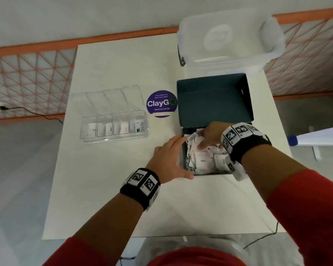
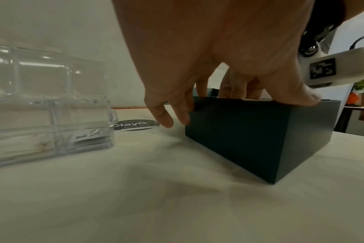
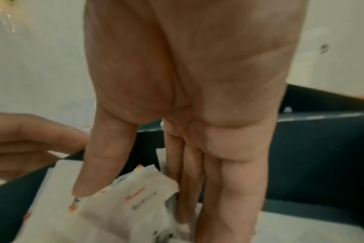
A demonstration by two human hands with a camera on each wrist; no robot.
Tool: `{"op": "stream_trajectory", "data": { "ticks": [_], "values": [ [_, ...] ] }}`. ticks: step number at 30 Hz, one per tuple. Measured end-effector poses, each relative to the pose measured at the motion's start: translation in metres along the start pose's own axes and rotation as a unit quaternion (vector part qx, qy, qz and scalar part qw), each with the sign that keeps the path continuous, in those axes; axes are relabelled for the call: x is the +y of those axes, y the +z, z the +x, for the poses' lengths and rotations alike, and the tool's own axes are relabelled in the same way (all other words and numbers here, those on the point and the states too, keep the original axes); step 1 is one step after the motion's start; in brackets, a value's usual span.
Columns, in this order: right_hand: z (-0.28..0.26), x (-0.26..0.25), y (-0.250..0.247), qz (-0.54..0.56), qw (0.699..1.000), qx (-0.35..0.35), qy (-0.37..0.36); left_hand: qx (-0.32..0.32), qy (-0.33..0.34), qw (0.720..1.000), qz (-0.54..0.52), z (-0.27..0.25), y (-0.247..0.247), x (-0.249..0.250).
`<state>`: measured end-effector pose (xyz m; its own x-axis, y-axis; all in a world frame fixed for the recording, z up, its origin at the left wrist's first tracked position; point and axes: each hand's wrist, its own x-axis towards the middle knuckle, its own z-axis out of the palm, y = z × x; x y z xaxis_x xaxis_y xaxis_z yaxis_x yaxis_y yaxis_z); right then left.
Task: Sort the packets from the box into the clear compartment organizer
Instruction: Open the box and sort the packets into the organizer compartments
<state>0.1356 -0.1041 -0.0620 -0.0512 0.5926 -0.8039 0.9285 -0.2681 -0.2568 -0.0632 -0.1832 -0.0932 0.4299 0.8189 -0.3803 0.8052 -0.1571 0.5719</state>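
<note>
The packets (image 1: 204, 160) lie heaped in the dark box (image 1: 213, 100), which serves as our landmark. Our right hand (image 1: 210, 135) reaches into the heap with straight fingers (image 3: 229, 189), thumb pressing a packet; we cannot tell whether one is pinched. Our left hand (image 1: 169, 160) braces the box's left wall, fingers relaxed. The organizer (image 1: 113, 121) sits well left of the box. Risk: thin packets cling together, so several may lift and land in the wrong compartment. Print on most packets is unreadable.
</note>
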Motion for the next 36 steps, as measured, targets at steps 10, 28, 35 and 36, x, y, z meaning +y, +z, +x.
{"op": "stream_trajectory", "data": {
  "ticks": [10,28,35,36],
  "values": [
    [0.015,-0.002,0.021,0.057,0.998,-0.020,-0.029,0.001,-0.034,0.999,-0.039,-0.004,0.003,0.003],
    [-0.003,0.022,-0.011,0.065,0.980,0.100,-0.157,0.016,-0.043,0.999,0.004,-0.008,0.000,0.009],
    [-0.015,0.036,-0.039,0.243,0.943,0.139,-0.182,0.097,-0.018,0.994,-0.038,-0.007,-0.018,0.027],
    [-0.016,0.035,-0.040,0.291,0.930,0.130,-0.184,0.109,-0.019,0.992,-0.063,-0.005,-0.022,0.033]
  ]
}}
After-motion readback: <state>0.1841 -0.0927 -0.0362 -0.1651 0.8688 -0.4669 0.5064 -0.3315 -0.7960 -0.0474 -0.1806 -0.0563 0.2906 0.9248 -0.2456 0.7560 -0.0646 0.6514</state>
